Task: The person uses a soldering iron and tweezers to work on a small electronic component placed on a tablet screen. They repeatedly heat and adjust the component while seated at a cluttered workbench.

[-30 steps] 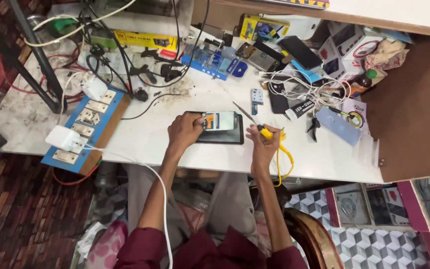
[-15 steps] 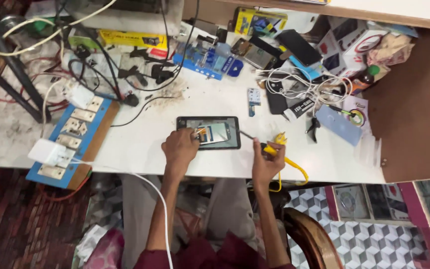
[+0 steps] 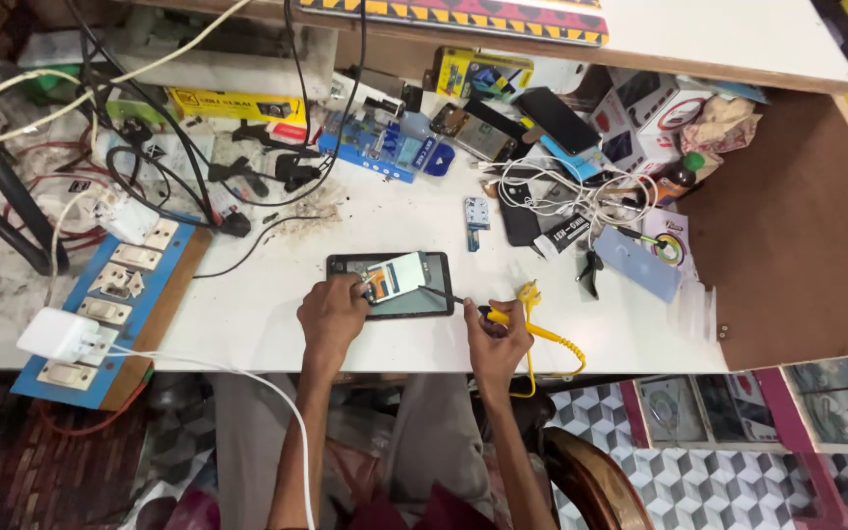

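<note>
White tabletop (image 3: 247, 314) carries a dark tablet (image 3: 391, 286) at its front edge. Since half a second ago the left hand (image 3: 331, 312) has settled on the tablet's left end, fingers pressed down, steadying it. The right hand (image 3: 499, 339), clamped on a yellow-handled tool (image 3: 468, 306), now brings the tip to the tablet's right edge, so prying looks underway. A switchboard (image 3: 110, 294) lies well to the left.
</note>
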